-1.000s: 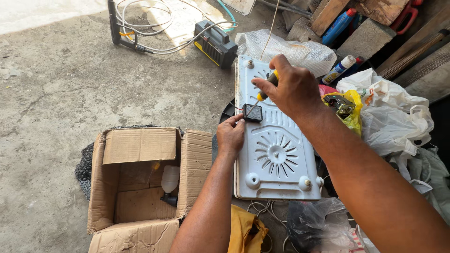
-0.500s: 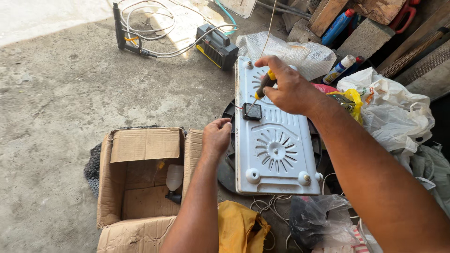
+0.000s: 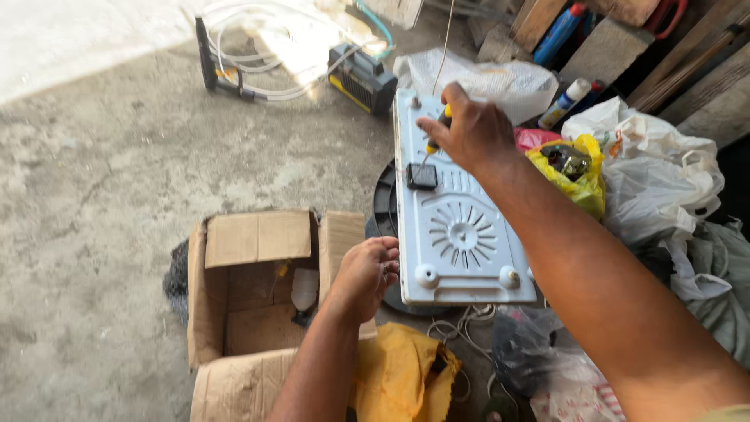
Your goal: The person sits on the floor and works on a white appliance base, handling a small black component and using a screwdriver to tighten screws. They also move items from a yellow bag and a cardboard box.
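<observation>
We are crouched over a rough concrete floor (image 3: pixel 94 195) that spreads out to the left of both hands. Right of our right arm lies a heap of white plastic bags (image 3: pixel 664 172), with a yellow bag (image 3: pixel 582 184) just beside the forearm. Under and left of our left hand sits an open cardboard box (image 3: pixel 250 289), flaps spread, some small items dim at its bottom. Between our hands lies the white appliance base (image 3: pixel 461 227), turned underside up, with a round vent grille, round feet at its near corners and a small black square part (image 3: pixel 422 177) on its left edge. It rests on a dark round thing we can only see the rim of. Below our left wrist is a crumpled yellow cloth (image 3: pixel 398 375). Beyond our right hand, further from us, stand a small dark pump unit (image 3: pixel 363 78) and coiled white hoses (image 3: pixel 258 62).

Our right hand (image 3: pixel 469 133) is closed around a screwdriver (image 3: pixel 434 137) with a yellow and black handle, held over the far end of the base; its thin tip points down towards the black square part, and we cannot tell whether it touches. Our left hand (image 3: pixel 367 273) is loosely curled, fingers bent in, at the near left corner of the base by the box flap; whether it holds something small we cannot tell.
</observation>
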